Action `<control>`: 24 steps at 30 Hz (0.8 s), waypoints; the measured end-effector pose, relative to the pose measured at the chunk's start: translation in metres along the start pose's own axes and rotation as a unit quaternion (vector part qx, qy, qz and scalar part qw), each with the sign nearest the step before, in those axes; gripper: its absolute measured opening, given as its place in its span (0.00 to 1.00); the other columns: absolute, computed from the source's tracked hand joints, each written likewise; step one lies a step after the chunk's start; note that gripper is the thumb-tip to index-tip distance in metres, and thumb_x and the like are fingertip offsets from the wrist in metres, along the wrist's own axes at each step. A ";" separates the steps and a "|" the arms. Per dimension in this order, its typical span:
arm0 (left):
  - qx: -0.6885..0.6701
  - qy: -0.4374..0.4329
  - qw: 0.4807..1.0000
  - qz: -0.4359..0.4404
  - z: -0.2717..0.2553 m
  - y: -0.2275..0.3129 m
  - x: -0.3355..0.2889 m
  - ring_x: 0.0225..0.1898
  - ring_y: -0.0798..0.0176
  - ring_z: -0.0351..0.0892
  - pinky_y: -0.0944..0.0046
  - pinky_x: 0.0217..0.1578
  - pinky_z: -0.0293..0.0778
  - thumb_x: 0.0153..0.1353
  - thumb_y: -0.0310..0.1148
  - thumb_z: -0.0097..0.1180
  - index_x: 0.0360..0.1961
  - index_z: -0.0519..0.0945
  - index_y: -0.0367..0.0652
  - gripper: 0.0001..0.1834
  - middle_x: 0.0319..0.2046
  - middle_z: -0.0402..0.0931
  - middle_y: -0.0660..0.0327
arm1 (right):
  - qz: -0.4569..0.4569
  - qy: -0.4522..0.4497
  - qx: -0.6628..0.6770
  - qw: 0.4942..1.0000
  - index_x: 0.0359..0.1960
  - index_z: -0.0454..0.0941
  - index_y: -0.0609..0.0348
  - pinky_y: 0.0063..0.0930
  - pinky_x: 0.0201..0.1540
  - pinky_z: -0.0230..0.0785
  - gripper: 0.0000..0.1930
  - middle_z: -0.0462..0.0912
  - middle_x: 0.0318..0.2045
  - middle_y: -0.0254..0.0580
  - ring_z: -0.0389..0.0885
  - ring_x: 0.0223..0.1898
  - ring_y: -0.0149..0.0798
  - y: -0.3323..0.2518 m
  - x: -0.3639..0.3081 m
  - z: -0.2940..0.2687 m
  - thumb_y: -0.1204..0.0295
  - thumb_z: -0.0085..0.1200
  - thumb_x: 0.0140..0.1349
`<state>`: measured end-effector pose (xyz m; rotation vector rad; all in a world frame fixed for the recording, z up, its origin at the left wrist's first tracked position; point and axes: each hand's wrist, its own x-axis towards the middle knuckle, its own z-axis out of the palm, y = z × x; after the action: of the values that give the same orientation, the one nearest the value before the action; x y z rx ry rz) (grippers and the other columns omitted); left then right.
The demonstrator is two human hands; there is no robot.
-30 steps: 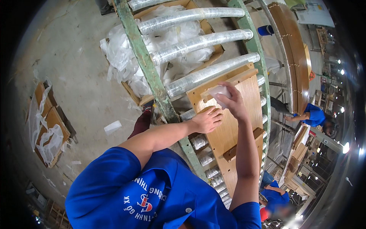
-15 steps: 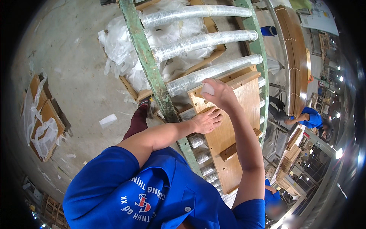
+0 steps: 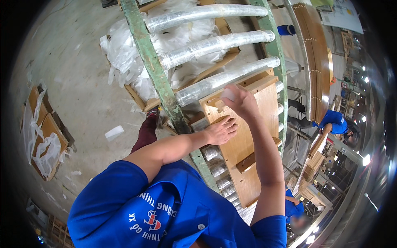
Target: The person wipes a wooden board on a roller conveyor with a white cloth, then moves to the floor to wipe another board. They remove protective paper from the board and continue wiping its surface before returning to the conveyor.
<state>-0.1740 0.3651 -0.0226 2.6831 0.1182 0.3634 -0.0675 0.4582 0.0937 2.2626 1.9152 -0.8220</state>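
A light-brown wooden panel (image 3: 235,151) with holes near its far end and wooden strips fixed across it lies on a roller conveyor. My left hand (image 3: 222,130) rests flat on the panel's left edge, fingers stretched out. Over the far left corner, my right hand (image 3: 243,101) is wrapped round a small translucent white bottle (image 3: 228,95), mostly hidden by the fingers. The bottle is tilted, its narrow end pointing down and left at the holes. A wooden strip (image 3: 246,163) crosses the panel nearer to me.
Plastic-wrapped rollers (image 3: 217,48) span the green conveyor frame (image 3: 155,70). A box of crumpled plastic film (image 3: 128,58) stands beyond its left rail. Cardboard with film (image 3: 45,132) lies on the floor at left. To the right are stacked brown boards (image 3: 316,62) and a co-worker (image 3: 334,122) in blue.
My right hand and the bottle have shifted slightly, and the bottle has tipped a little. My left hand stays on the panel. The whole view has drifted slightly left.
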 end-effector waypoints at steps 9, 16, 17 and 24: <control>0.004 0.038 0.999 0.007 -0.003 -0.002 0.000 0.64 0.49 0.54 0.44 0.64 0.45 0.63 0.45 0.41 0.53 0.71 0.44 0.23 0.58 0.64 0.56 | 0.052 0.103 -0.055 0.992 0.41 0.74 0.56 0.39 0.41 0.72 0.16 0.80 0.37 0.45 0.79 0.40 0.50 0.053 0.006 -0.029 0.63 0.58 0.52; -0.019 0.036 0.999 0.004 -0.003 -0.003 -0.001 0.63 0.49 0.55 0.44 0.64 0.45 0.63 0.46 0.43 0.54 0.71 0.45 0.23 0.59 0.63 0.56 | 0.071 0.121 -0.084 0.987 0.42 0.74 0.54 0.40 0.41 0.71 0.18 0.80 0.39 0.44 0.79 0.40 0.51 0.073 0.018 -0.037 0.61 0.57 0.52; -0.014 0.027 1.000 0.003 -0.003 -0.003 -0.001 0.64 0.49 0.54 0.44 0.64 0.45 0.63 0.46 0.42 0.55 0.70 0.46 0.24 0.59 0.63 0.56 | 0.077 0.117 -0.087 0.986 0.43 0.74 0.54 0.40 0.41 0.71 0.18 0.80 0.39 0.44 0.79 0.40 0.51 0.074 0.020 -0.037 0.61 0.57 0.52; -0.036 0.033 0.999 0.003 -0.001 -0.003 0.001 0.64 0.48 0.54 0.43 0.64 0.43 0.63 0.45 0.42 0.55 0.70 0.44 0.24 0.59 0.62 0.55 | 0.085 0.094 -0.088 0.988 0.43 0.74 0.54 0.40 0.42 0.71 0.18 0.80 0.39 0.46 0.79 0.40 0.51 0.076 0.028 -0.040 0.61 0.56 0.52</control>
<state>-0.1732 0.3684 -0.0233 2.6025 0.1143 0.4502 0.0194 0.4816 0.0944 2.4248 1.7521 -0.4156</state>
